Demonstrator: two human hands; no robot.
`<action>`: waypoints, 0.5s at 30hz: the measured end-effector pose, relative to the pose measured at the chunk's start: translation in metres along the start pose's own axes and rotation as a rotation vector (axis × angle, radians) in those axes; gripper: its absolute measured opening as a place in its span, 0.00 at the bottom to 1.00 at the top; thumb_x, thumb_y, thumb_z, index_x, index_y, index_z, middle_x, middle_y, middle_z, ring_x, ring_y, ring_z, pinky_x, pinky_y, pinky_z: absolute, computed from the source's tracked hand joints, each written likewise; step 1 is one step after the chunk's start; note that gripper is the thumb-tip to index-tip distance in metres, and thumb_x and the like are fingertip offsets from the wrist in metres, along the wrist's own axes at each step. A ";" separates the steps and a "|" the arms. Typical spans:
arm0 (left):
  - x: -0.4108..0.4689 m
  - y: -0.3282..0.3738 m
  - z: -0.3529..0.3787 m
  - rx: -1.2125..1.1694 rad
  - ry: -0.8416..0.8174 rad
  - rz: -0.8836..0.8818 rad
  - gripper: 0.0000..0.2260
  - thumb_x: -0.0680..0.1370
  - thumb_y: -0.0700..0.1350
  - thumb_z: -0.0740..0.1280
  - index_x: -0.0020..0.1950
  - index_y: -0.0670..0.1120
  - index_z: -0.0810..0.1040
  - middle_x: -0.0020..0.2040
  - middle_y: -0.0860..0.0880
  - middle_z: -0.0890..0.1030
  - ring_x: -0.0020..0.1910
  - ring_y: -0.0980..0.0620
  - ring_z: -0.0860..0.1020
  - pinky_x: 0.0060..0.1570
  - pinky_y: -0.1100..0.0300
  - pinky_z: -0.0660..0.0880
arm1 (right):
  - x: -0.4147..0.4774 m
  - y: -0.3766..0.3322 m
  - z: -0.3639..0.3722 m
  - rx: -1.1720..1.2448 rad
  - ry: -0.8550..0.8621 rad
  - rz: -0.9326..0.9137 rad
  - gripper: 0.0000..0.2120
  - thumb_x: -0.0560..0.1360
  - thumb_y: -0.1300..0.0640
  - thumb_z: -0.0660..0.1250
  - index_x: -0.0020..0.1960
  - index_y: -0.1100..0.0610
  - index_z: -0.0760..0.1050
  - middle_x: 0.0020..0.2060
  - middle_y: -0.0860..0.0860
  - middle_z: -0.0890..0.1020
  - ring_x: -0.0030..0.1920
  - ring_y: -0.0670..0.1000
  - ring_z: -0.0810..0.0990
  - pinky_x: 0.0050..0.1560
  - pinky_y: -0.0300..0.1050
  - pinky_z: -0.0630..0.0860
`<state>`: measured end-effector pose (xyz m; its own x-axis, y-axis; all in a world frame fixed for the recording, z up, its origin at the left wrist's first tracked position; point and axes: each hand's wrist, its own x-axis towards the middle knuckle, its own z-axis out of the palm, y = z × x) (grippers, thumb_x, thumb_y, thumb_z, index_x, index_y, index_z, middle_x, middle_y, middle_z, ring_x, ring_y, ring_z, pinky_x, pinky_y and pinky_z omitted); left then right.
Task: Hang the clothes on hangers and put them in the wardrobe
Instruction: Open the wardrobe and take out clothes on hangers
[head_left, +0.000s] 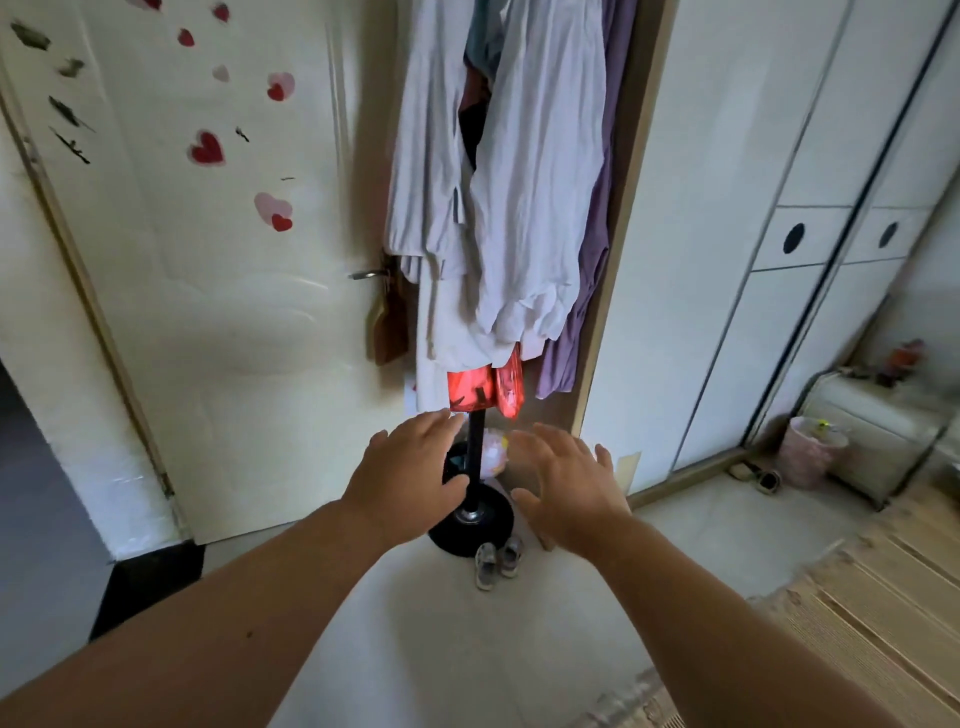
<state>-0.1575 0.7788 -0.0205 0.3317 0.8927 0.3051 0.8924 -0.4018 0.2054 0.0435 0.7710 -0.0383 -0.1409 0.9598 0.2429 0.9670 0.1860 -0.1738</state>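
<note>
Several garments hang from a black coat stand (477, 457): pale grey-white shirts (524, 182) in front, a purple one (597, 249) behind on the right, and a red shiny bag (485, 389) under them. My left hand (410, 467) and my right hand (566, 478) are both stretched forward with fingers spread, either side of the stand's pole, below the clothes. Neither hand holds anything. The white sliding-door wardrobe (753, 260) stands to the right, doors closed. No hanger is visible.
A cream door (234, 260) with heart stickers is on the left, a brown bag on its handle (370, 274). Small shoes (497, 564) lie by the stand's round base. A pink bin (810, 452), slippers and a white cabinet sit at the right. A woven mat (883, 623) covers the floor bottom right.
</note>
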 end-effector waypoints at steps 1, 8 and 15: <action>0.016 -0.003 0.009 -0.017 -0.009 0.017 0.29 0.76 0.54 0.61 0.76 0.51 0.58 0.76 0.52 0.60 0.74 0.53 0.59 0.68 0.52 0.60 | 0.012 0.008 0.005 -0.001 0.006 0.020 0.32 0.73 0.44 0.63 0.73 0.43 0.55 0.74 0.47 0.60 0.73 0.52 0.60 0.72 0.59 0.50; 0.141 -0.008 0.058 -0.075 -0.040 0.168 0.30 0.75 0.53 0.63 0.75 0.51 0.59 0.74 0.51 0.63 0.72 0.51 0.62 0.68 0.50 0.62 | 0.103 0.077 0.034 -0.069 0.021 0.141 0.32 0.74 0.43 0.63 0.73 0.42 0.53 0.75 0.47 0.58 0.74 0.52 0.58 0.72 0.62 0.50; 0.277 0.010 0.080 -0.098 -0.015 0.333 0.28 0.73 0.52 0.65 0.72 0.48 0.64 0.69 0.49 0.69 0.67 0.47 0.68 0.63 0.51 0.68 | 0.200 0.157 0.020 -0.174 0.095 0.247 0.31 0.74 0.41 0.61 0.73 0.43 0.54 0.75 0.48 0.57 0.74 0.54 0.58 0.71 0.62 0.51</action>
<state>-0.0320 1.0388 -0.0085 0.6048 0.7119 0.3569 0.7010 -0.6886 0.1857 0.1632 0.9962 -0.0364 0.1150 0.9461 0.3028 0.9925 -0.0967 -0.0749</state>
